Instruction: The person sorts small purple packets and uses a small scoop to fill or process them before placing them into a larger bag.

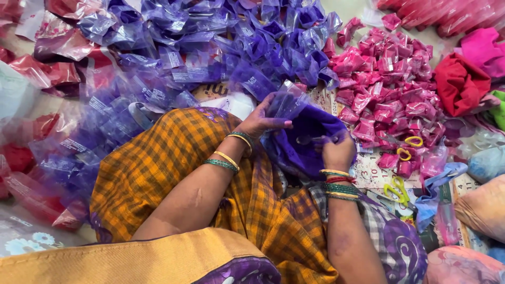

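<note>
Here, left hand (pixel 261 122) grip closed, pinching a small clear plastic pouch (pixel 286 102); right hand (pixel 337 151) fingers curled into purple powder heap (pixel 305 144), hold unclear.

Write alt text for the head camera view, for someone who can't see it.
Seen from above, a person's left hand holds a small clear packet over a bag of purple powder, which the right hand grips. Heaps of purple packets and pink packets lie around, with yellow-handled scissors nearby.
</note>
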